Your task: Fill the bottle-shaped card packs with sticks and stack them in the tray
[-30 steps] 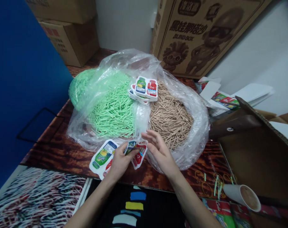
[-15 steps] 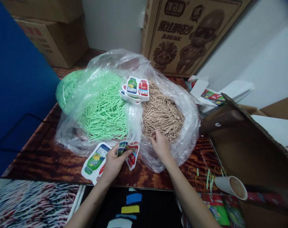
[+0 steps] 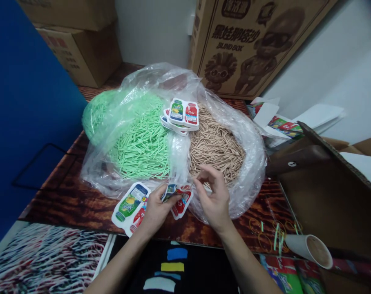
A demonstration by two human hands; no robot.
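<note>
My left hand (image 3: 158,210) is closed around a jar-shaped printed card (image 3: 182,203), bent or folded, with red Cola and green drink pictures. Just to its right, my right hand (image 3: 214,198) pinches what looks like one thin brown stick (image 3: 192,182) at the card's upper edge. Behind the right hand, a clear plastic bag holds a heap of short brown sticks (image 3: 216,143). Left of that lies a heap of light green sticks (image 3: 142,143), also in clear plastic. A larger jar-shaped card (image 3: 128,206) is partly hidden by my left hand.
A small stack of printed cards (image 3: 184,114) rests on the plastic between the heaps. To the right are a paper cup (image 3: 309,247) on its side, rubber bands (image 3: 265,241) and an open carton (image 3: 314,200). A large printed box (image 3: 249,49) stands behind.
My right hand has come away from the brown sticks toward the card, now pinching what looks like a stick. The left hand still holds the card. The whole view has shifted slightly.
</note>
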